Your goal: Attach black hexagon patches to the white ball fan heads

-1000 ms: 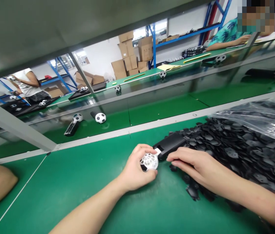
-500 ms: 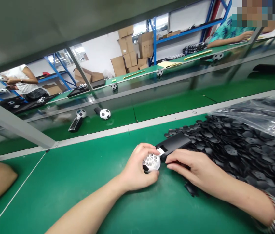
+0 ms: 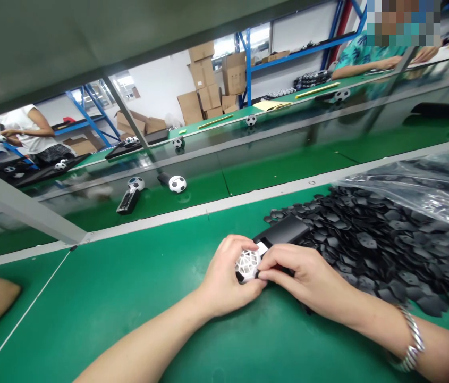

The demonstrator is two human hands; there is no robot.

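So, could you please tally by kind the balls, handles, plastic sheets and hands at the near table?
Ball: 1
Black handle: 1
Clear plastic sheet: 1
Hands: 2, left hand and right hand
Total: 5
Loose black pieces: too many overlap to count, so excluded.

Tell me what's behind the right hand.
Behind the right hand, part of an oblong black plastic handle and a pile of small flat black pieces show. What the hand covers directly cannot be seen.
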